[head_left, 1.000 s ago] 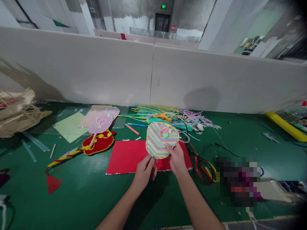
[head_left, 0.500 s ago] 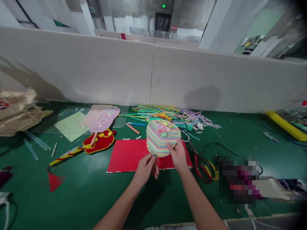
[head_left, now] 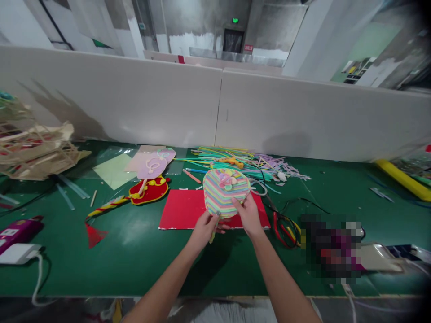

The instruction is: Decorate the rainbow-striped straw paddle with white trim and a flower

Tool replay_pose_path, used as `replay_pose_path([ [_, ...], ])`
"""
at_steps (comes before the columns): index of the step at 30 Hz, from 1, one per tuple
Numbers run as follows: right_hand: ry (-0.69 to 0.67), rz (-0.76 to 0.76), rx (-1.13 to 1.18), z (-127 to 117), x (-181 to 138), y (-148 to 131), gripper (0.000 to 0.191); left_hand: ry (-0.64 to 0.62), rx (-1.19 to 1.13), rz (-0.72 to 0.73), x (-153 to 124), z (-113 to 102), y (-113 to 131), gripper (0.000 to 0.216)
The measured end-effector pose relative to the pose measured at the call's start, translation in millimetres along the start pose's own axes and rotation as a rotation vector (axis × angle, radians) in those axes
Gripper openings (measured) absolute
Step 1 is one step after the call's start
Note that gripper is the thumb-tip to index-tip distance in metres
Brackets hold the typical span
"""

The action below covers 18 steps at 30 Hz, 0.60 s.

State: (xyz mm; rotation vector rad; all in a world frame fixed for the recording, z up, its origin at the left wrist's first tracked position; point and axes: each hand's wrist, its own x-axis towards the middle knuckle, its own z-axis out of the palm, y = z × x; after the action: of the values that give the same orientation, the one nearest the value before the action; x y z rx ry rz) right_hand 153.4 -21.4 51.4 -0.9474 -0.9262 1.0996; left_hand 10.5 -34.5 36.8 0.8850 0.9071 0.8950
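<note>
A round hand fan (head_left: 220,197) in pastel stripes, with a small pink and yellow flower on its upper part, is held up in front of me. My left hand (head_left: 205,229) grips it at the lower edge, where a short yellowish handle shows below the fingers. Closed on its lower right edge is my right hand (head_left: 248,215), thumb on the front face. Behind and below the fan lies a red board (head_left: 182,211) on the green table. The fan's back and some fingers are hidden.
Left of the board lie a red and yellow fan (head_left: 150,190) with a tassel and a lilac fan (head_left: 156,163). Fuzzy craft stems (head_left: 222,152) are heaped behind. Red-handled pliers (head_left: 281,231) lie right, a white charger (head_left: 20,253) left. A grey partition (head_left: 134,98) bounds the back.
The view has shifted, bringing the table's front edge and the charger further into sight. The fan is tilted slightly differently, and its handle now shows under my left hand. Both hands keep their hold.
</note>
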Motion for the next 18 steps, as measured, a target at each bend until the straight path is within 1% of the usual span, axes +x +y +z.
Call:
replay_pose_path([
  [6, -0.011, 0.030, 0.052, 2.4, -12.0, 1.3, 0.056, 0.022, -0.040, 0.023, -12.0, 0.4, -5.9, 0.052],
  [11, -0.024, 0.060, 0.127, 2.2, -14.8, 4.1, 0.053, -0.019, -0.095, -0.015, -21.8, -8.4, -2.9, 0.054],
  [14, -0.033, 0.093, 0.133, 3.3, -11.9, 7.1, 0.053, -0.007, -0.099, -0.008, -18.3, -16.6, -1.3, 0.053],
  [18, -0.074, 0.108, 0.137, 4.2, -5.8, 11.9, 0.053, 0.055, -0.049, 0.063, -7.4, -24.8, 2.3, 0.045],
])
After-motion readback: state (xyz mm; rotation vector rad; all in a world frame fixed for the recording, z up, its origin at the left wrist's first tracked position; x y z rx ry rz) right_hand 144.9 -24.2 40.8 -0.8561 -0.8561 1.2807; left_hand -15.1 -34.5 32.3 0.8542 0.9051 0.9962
